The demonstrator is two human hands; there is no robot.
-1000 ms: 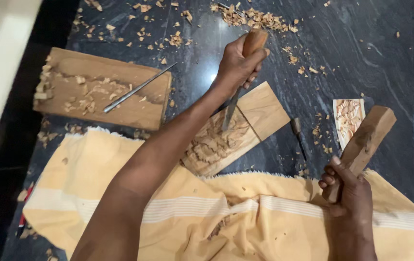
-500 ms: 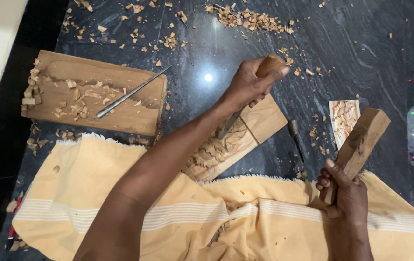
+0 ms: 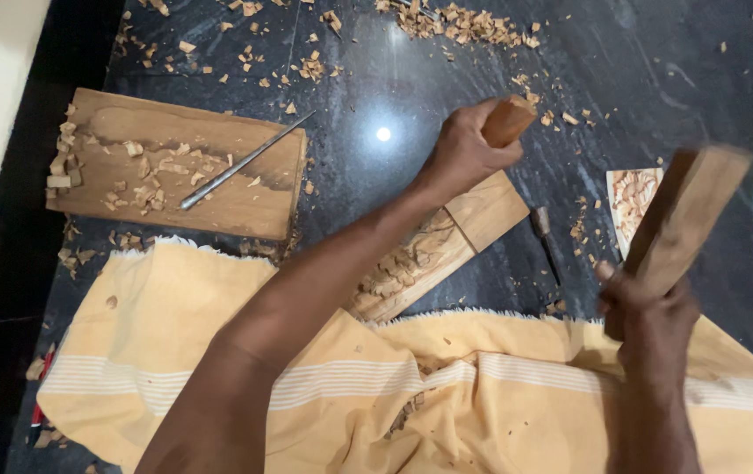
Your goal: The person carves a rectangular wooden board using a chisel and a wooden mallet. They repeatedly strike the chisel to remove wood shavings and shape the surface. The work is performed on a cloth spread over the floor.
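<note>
We are mid-carving: our left hand (image 3: 464, 154) grips the chisel handle (image 3: 508, 120) over the carved plank (image 3: 433, 246) on the floor; our right hand (image 3: 648, 303) holds the wooden mallet (image 3: 688, 215) raised. The strike needs a square hit.

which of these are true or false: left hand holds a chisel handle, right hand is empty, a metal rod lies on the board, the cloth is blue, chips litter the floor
1. The left hand holds a wooden chisel handle. True.
2. The right hand is empty. False: it grips a wooden mallet block.
3. A metal rod lies on the board. True.
4. The cloth is blue. False: it is yellow with pale stripes.
5. Wood chips litter the dark floor. True.
</note>
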